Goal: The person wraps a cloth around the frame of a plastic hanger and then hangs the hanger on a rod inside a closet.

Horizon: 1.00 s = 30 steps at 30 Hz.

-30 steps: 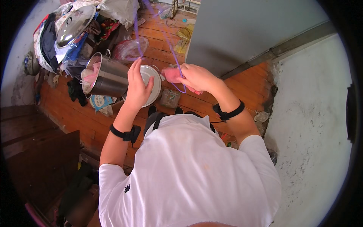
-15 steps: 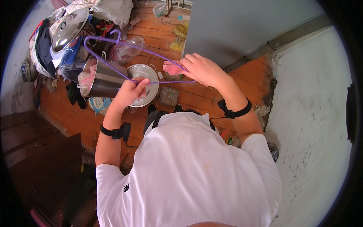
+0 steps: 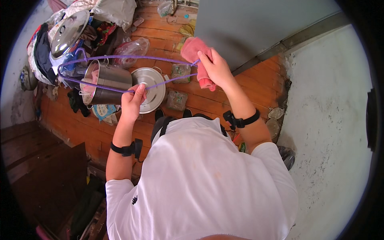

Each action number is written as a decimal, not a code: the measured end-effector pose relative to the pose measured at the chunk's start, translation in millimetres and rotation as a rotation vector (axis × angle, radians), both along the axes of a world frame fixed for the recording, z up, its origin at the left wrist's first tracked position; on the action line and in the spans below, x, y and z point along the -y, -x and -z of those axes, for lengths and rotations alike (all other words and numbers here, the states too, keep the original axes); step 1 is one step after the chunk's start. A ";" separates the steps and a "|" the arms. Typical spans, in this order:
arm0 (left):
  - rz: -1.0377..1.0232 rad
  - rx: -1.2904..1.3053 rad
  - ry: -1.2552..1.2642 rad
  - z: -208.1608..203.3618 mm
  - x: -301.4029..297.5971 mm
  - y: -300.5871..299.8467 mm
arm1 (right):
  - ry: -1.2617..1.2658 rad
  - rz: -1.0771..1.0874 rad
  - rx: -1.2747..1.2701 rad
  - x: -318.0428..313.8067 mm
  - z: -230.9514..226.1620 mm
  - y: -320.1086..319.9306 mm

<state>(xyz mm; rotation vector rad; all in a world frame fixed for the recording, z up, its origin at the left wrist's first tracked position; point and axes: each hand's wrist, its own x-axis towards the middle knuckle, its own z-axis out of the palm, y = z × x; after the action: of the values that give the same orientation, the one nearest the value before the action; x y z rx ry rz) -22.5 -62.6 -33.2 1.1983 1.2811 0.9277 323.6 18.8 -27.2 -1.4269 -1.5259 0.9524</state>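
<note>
A purple wire clothes hanger [image 3: 132, 57] is stretched between my hands, its hook pointing away to the left. My left hand [image 3: 134, 102] is closed on the hanger's near bar, thumb on top. At the hanger's right end, my right hand [image 3: 217, 69] grips a folded pink-red cloth [image 3: 193, 49]. The cloth is wrapped around that end, so the wire there is hidden. One end of the cloth sticks up beyond my fingers and the other hangs below them.
Beneath the hanger, a steel pot [image 3: 114, 82] lies tilted beside a round silver lid [image 3: 156, 96]. Clear plastic containers [image 3: 177, 100] sit on the wooden floor. Clothes and bags [image 3: 40, 56] are heaped at the far left, topped by a shiny lid [image 3: 70, 34]. A grey panel [image 3: 256, 28] stands at the far right.
The hanger's hook end has swung left and nearer to me. My right hand has moved slightly right, and more of the pink-red cloth shows, now upright around the hanger's end.
</note>
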 end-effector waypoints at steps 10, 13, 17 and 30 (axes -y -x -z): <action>0.036 -0.227 -0.266 -5.8 14.1 -26.8 | -0.025 0.168 0.277 6.1 -3.9 17.3; 0.121 -0.283 -0.347 -1.1 15.9 -31.3 | 0.167 0.251 0.150 -3.9 5.1 10.6; -0.019 -0.125 -0.216 -0.7 21.6 -41.7 | 0.063 0.240 -0.113 -14.8 30.8 -0.4; -0.186 0.242 -0.165 15.1 4.8 -42.4 | 0.626 -0.009 -1.226 -3.9 66.8 -21.0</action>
<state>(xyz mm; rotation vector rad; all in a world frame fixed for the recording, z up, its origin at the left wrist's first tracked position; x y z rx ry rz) 19.9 -67.4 -48.3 1.0657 1.1503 1.2941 344.6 22.7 -94.0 -0.8235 -0.3128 1.9147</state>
